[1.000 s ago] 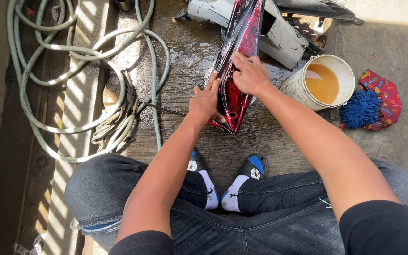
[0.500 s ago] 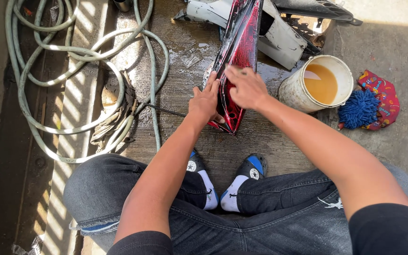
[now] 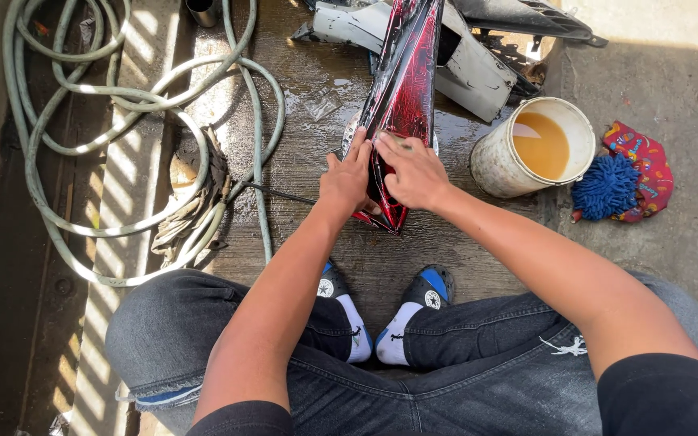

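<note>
- Squatting over a wet concrete floor, knees wide, two black-and-white shoes showing between dark jeans.
- Standing on its tip just ahead of the shoes: a long red-and-black panel, glossy, narrowing to a point at the near end and leaning away toward the top of the view.
- Left hand pressing flat against the panel's left edge, fingers together and pointing up, steadying rather than wrapping it.
- Right hand lying spread over the panel's face, palm down, fingers fanned toward the left; cannot tell whether anything is tucked under the palm.
- Both hands touching the panel near its lower end, nearly meeting across it.
- Lying behind the panel: pale grey panels, one partly under it.
- Sitting just right of the right hand: a white bucket holding murky yellow-brown liquid.
- Resting beside the bucket, farther right: a blue mitt on a red patterned cloth.
- Looping across the left side: a pale green hose, with a dirty rag bunched inside its coils.
</note>
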